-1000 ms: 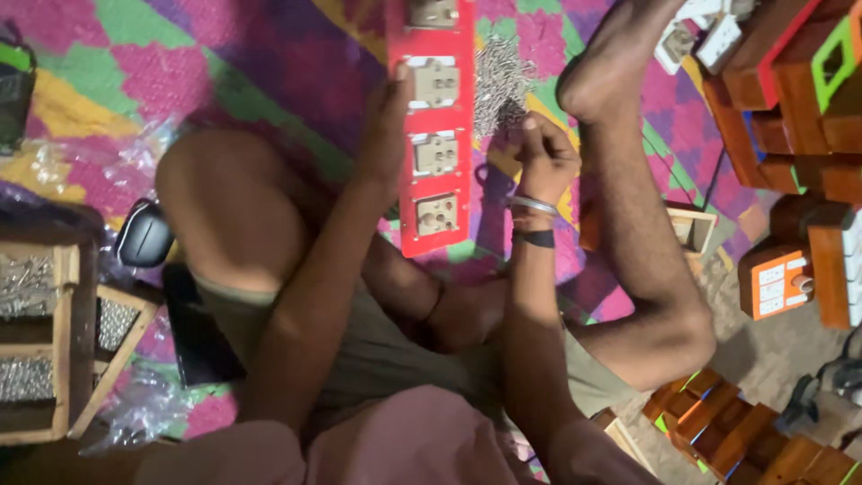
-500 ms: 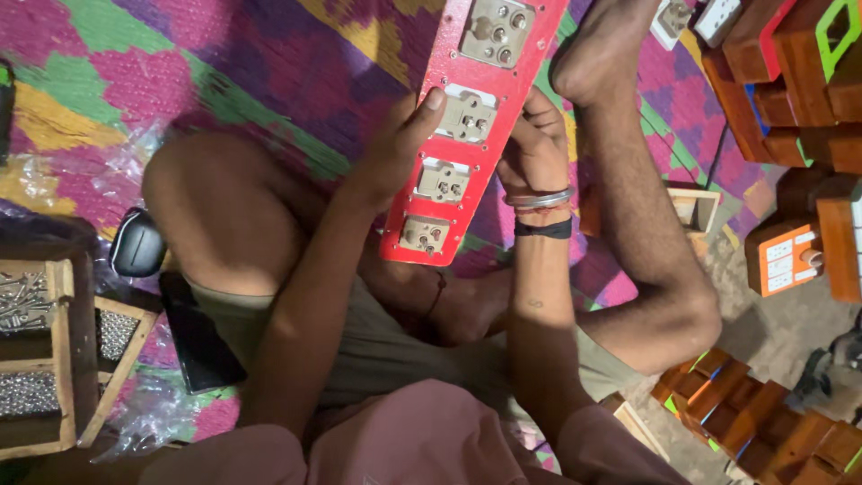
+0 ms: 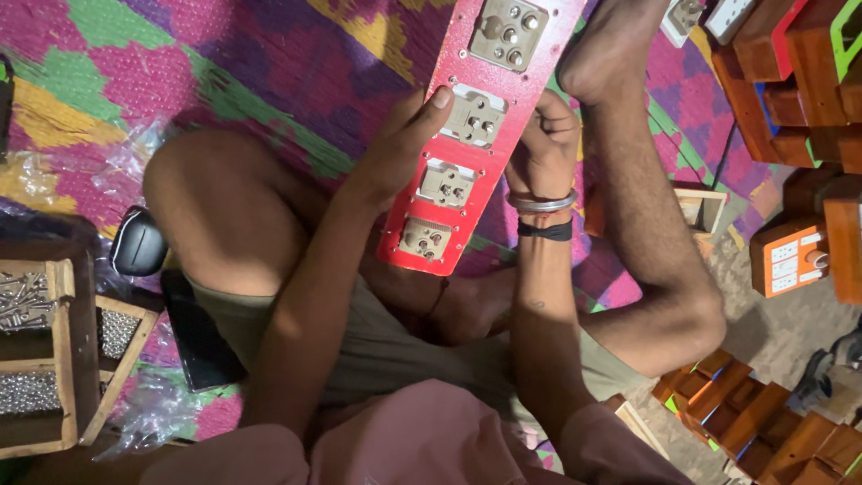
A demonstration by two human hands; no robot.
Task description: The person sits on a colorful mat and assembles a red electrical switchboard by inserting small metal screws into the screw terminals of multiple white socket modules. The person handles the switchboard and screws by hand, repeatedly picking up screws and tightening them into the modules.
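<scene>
Lifted higher and tilted since half a second ago: red switch panel (image 3: 474,135), above the crossed legs (image 3: 431,305). Left hand (image 3: 400,148) gripping its left edge, fingers pressed together; right hand (image 3: 543,148) curled around its right edge.

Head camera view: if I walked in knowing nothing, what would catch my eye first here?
Most striking is the long red board fitted with a row of beige sockets, held up at top centre between the left hand and the right hand. Under it lies a bright patchwork mat of purple, pink, green and yellow. Orange wooden boxes pile up at the right, and a wooden tray of screws sits at far left.
</scene>
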